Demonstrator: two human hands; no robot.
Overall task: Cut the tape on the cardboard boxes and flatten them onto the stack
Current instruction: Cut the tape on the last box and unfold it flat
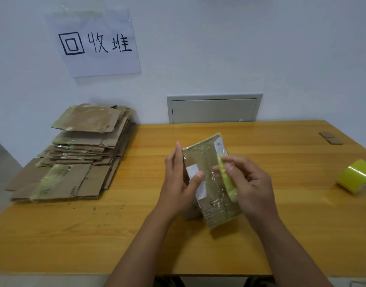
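Now, centre of frame: I see a small taped cardboard box [209, 183] held off the table [136, 235], its long axis running from upper right down toward lower centre. Left hand [178, 183] grips its left edge, thumb on the white label. Right hand [250, 187] holds a pale green cutter [227, 177] laid along the tape seam. Flattened stack [74, 154] lies well apart at left, nearer the left hand.

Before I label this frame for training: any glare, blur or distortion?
Head view: wide-angle bending bows the table edge; glare streaks the tape on the box and the tabletop behind it; the whole frame is soft, and the cutter in the right hand looks smeared.
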